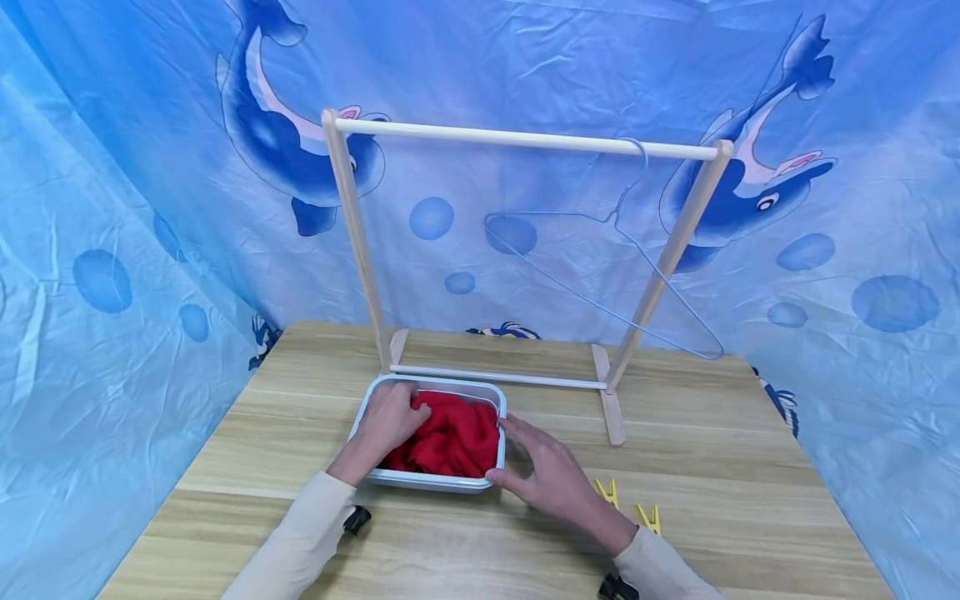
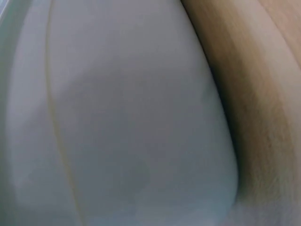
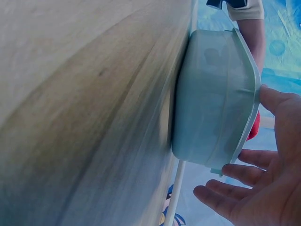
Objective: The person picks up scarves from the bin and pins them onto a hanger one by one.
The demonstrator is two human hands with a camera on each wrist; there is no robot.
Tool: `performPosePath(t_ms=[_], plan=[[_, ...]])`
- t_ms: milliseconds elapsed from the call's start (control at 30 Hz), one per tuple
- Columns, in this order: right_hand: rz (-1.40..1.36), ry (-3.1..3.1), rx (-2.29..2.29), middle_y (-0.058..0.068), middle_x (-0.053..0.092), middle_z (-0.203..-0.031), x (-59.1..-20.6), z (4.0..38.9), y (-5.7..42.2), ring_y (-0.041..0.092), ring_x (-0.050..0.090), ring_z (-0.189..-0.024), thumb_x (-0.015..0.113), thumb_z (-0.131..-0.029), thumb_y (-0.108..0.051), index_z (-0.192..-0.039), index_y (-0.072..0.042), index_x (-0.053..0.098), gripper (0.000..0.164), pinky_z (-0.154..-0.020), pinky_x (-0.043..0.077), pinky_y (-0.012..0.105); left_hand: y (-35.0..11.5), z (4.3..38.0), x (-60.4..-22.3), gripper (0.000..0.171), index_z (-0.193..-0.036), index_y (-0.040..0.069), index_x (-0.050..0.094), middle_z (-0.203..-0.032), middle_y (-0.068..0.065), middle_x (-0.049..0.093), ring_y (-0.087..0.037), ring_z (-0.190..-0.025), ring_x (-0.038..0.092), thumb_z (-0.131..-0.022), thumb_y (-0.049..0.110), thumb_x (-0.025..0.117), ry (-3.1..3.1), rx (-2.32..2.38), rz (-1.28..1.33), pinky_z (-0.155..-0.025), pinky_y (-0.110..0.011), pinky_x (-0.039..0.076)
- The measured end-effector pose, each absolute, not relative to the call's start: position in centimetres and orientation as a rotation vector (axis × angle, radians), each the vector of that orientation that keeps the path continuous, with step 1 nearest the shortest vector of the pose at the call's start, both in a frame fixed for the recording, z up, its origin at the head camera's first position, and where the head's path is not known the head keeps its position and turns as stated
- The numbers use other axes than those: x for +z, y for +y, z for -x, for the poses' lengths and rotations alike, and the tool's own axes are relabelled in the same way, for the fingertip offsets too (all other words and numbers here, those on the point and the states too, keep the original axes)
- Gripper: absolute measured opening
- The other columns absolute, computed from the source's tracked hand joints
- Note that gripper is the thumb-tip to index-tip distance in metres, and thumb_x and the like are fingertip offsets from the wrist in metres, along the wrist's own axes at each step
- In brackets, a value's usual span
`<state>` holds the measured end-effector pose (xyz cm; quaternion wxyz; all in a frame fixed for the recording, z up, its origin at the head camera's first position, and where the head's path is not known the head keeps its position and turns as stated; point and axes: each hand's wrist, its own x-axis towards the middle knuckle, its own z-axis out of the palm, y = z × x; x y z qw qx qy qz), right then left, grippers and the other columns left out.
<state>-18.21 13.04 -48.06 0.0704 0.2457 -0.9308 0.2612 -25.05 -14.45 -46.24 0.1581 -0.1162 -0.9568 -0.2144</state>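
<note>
A light blue-grey plastic basin stands on the table with a crumpled red cloth inside. My left hand reaches into the basin's left side, against the cloth. Its fingertips are hidden, so whether they grip the fabric cannot be told. At the basin's right side is my right hand, thumb and fingers spread and fairly straight, touching the rim. The right wrist view shows that hand beside the basin's outer wall. Only the basin's pale wall fills the left wrist view, blurred.
Behind the basin stands a wooden rack with a white top bar. A pale blue wire hanger hangs near the bar's right end. Two yellow clothespins lie on the wooden table, right of my right hand.
</note>
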Motion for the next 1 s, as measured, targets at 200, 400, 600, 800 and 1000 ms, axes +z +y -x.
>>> performPosePath(t_ms=[200, 400, 600, 800, 1000], plan=[[-0.727, -2.787, 0.793, -0.004, 0.045, -0.145, -48.2, 18.2, 12.9, 0.018, 0.046, -0.130, 0.056, -0.082, -0.069, -0.144, -0.023, 0.044, 0.078, -0.099, 0.044, 0.045, -14.4, 24.9, -46.3, 0.035, -0.050, 0.017, 0.040, -0.045, 0.010, 0.025, -0.013, -0.049, 0.029, -0.072, 0.008, 0.065, -2.606, -0.625, 0.397, -0.045, -0.029, 0.027], [-0.713, -2.805, 0.803, -0.005, 0.045, -0.145, -48.0, 18.2, 12.9, 0.018, 0.046, -0.130, 0.058, -0.081, -0.068, -0.143, -0.023, 0.045, 0.079, -0.100, 0.043, 0.045, -14.4, 24.6, -46.2, 0.035, -0.049, 0.019, 0.043, -0.046, 0.009, 0.032, -0.015, -0.051, 0.038, -0.075, 0.010, 0.064, -2.531, -0.649, 0.376, -0.048, -0.030, 0.035], [-0.701, -2.819, 0.810, -0.005, 0.045, -0.146, -47.9, 18.1, 12.9, 0.019, 0.046, -0.130, 0.058, -0.080, -0.069, -0.144, -0.023, 0.045, 0.080, -0.100, 0.043, 0.045, -14.3, 24.0, -45.8, 0.013, -0.066, 0.017, 0.068, -0.065, 0.004, 0.062, -0.019, -0.066, 0.060, -0.079, 0.014, 0.065, -2.456, -0.680, 0.367, -0.059, -0.037, 0.049], [-0.687, -2.824, 0.799, -0.005, 0.045, -0.145, -47.8, 18.1, 12.9, 0.017, 0.046, -0.130, 0.058, -0.080, -0.070, -0.143, -0.024, 0.045, 0.079, -0.101, 0.043, 0.043, -14.3, 23.7, -45.5, 0.008, -0.084, 0.012, 0.076, -0.080, -0.001, 0.068, -0.021, -0.075, 0.065, -0.081, 0.016, 0.069, -2.384, -0.696, 0.397, -0.064, -0.040, 0.052], [-0.690, -2.819, 0.809, -0.004, 0.046, -0.145, -47.8, 18.0, 12.8, 0.018, 0.047, -0.129, 0.059, -0.080, -0.069, -0.143, -0.022, 0.045, 0.079, -0.100, 0.043, 0.044, -14.5, 23.7, -45.8, 0.009, -0.086, 0.012, 0.076, -0.083, -0.003, 0.070, -0.022, -0.079, 0.065, -0.082, 0.018, 0.070, -2.431, -0.702, 0.383, -0.066, -0.042, 0.053]])
